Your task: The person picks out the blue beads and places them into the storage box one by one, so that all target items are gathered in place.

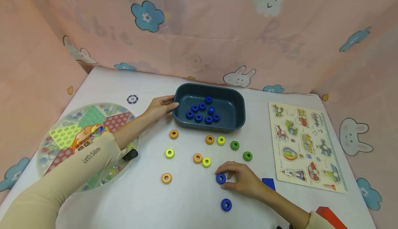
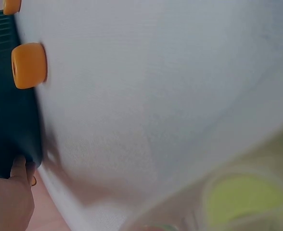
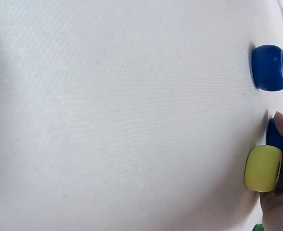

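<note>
My left hand [image 1: 160, 108] grips the left end of a dark blue-green tray [image 1: 237, 110], its thumb over the rim; the left wrist view shows those fingers [image 2: 19, 168] at the tray's corner. Several blue beads [image 1: 208, 120] with holes lie inside the tray. On the table, my right hand [image 1: 244, 180] pinches another blue bead [image 1: 217, 179] between thumb and forefinger. Nearer the front edge lies one more blue bead [image 1: 223, 205], apart from the hand. In the right wrist view, a yellow bead [image 3: 263, 168] stands close to the right hand.
Orange beads [image 1: 163, 178], yellow beads [image 1: 166, 153] and green beads [image 1: 247, 152] are scattered before the tray. A round marble game board [image 1: 63, 132] lies left, under the left arm, near a poker chip [image 1: 132, 99]. A picture puzzle board [image 1: 298, 142] lies right, beside a blue block [image 1: 269, 183].
</note>
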Demonstrator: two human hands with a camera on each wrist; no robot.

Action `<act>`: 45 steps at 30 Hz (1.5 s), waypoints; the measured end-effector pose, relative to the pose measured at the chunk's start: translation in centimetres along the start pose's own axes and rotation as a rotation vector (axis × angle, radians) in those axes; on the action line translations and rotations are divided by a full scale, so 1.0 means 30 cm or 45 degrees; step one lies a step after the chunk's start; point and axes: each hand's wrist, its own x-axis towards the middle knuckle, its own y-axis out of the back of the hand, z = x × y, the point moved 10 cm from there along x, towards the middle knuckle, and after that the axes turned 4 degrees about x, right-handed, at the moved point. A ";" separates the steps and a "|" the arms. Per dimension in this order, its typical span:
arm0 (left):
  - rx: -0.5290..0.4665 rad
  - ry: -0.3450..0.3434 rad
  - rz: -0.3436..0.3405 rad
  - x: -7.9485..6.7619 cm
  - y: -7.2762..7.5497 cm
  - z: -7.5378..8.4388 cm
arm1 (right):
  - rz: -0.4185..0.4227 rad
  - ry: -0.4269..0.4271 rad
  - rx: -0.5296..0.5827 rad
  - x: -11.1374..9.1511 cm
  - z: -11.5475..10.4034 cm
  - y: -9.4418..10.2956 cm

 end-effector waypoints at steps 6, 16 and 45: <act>0.001 -0.015 -0.004 0.002 -0.002 0.007 | 0.059 -0.031 0.063 0.033 -0.011 0.064; -0.016 -0.011 -0.004 0.000 0.001 0.003 | 0.376 0.189 0.055 0.203 -0.255 0.358; -0.019 -0.024 0.004 0.001 0.004 0.004 | 0.493 0.095 0.080 0.349 -0.108 0.501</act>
